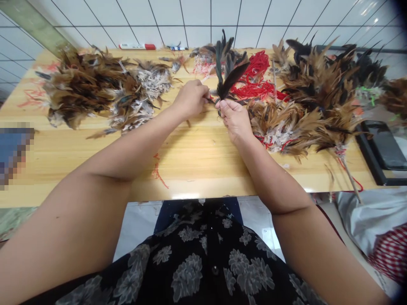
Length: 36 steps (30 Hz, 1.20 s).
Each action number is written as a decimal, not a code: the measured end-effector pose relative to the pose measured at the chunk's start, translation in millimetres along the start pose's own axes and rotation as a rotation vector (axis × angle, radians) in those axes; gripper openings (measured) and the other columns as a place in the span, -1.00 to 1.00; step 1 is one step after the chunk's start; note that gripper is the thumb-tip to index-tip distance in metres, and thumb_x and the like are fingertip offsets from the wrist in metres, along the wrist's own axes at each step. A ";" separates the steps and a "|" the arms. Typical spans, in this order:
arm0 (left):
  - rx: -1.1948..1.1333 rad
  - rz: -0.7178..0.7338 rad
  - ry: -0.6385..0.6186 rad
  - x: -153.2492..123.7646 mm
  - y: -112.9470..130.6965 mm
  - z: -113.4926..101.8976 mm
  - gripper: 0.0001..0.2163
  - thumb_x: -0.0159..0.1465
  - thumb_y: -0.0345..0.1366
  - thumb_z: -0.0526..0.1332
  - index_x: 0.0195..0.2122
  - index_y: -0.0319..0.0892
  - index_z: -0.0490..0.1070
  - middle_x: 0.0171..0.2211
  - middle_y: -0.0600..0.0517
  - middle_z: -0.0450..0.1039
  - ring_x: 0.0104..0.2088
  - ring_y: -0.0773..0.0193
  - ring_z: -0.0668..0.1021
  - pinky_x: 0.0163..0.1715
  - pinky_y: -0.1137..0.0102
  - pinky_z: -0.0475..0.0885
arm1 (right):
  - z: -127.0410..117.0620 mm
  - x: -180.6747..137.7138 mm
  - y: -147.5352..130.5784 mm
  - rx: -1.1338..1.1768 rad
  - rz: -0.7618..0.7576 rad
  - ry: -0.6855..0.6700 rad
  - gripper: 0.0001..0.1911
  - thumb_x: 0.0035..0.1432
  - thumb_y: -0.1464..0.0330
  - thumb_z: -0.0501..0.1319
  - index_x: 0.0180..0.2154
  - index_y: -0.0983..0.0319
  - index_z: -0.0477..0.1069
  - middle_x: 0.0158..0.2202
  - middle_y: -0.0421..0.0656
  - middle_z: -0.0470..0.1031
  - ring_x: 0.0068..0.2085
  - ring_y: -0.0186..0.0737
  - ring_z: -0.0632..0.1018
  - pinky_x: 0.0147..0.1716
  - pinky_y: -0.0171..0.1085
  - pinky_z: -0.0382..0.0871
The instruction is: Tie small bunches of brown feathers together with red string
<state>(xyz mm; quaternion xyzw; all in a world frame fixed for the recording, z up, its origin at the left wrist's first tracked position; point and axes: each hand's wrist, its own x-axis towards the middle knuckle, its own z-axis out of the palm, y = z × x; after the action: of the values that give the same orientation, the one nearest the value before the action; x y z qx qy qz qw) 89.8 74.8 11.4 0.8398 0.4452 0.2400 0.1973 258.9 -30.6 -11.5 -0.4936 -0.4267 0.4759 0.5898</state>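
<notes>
Both hands meet at frame centre: right hand (234,120) fingers closed around dark feathers (226,70), left hand (190,99) fingers pinching their quill ends.

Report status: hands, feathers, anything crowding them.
Right hand grips dark feather bunch upright by the quills. Left hand pinches at its base. Red cord and feather piles close around.

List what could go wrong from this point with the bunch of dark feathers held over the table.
1. The right hand pinches the dark feather bunch only at its quills while the left hand works at the base; a loosened grip could let it fan apart.
2. The red string lies tangled just behind and may snag.
3. Loose brown feathers crowd the right wrist, and could be swept towards the table edge.
</notes>
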 end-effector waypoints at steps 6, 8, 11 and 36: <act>-0.643 -0.228 0.067 -35.8 13.7 -24.5 -0.82 0.35 -0.53 0.40 -0.31 -0.14 0.47 -0.41 0.08 0.53 -0.34 0.20 0.59 -0.26 0.32 0.49 | 6.5 -5.5 6.4 0.005 0.014 0.074 -0.73 0.38 0.21 0.55 -0.31 0.24 0.69 -0.43 -0.27 0.52 -0.37 -0.40 0.37 -0.28 -0.33 0.35; -0.796 -0.245 0.039 -50.3 21.7 -23.6 -0.81 0.31 -0.55 0.44 -0.32 -0.16 0.50 -0.43 0.08 0.53 -0.40 0.25 0.58 -0.35 0.39 0.48 | 10.0 -7.9 6.7 -0.012 0.025 0.081 -0.79 0.38 0.31 0.52 -0.32 0.26 0.70 -0.45 -0.28 0.50 -0.38 -0.39 0.35 -0.26 -0.32 0.34; -0.879 -0.235 0.034 -65.1 27.8 -16.7 -0.79 0.23 -0.59 0.49 -0.34 -0.18 0.53 -0.45 0.10 0.53 -0.43 0.31 0.54 -0.40 0.47 0.46 | 14.8 -12.0 7.3 -0.067 0.043 0.055 -0.81 0.36 0.33 0.49 -0.34 0.26 0.69 -0.49 -0.31 0.43 -0.39 -0.38 0.31 -0.28 -0.30 0.28; -0.252 -0.142 0.159 -48.1 -34.2 -62.5 -0.88 0.29 -0.32 0.54 -0.22 -0.09 0.64 -0.15 -0.02 0.64 -0.08 0.02 0.56 0.21 0.06 0.44 | 4.7 -14.6 8.7 -0.126 0.024 -0.045 -0.38 0.35 -0.24 0.46 -0.32 0.11 0.35 -0.45 -0.34 0.23 -0.40 -0.34 0.24 -0.42 -0.30 0.13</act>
<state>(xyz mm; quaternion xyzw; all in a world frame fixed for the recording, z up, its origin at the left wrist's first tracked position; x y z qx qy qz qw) 7.8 59.7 32.3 0.7532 0.4840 0.3450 0.2816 250.5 -43.6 -19.8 -0.5241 -0.4630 0.4659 0.5421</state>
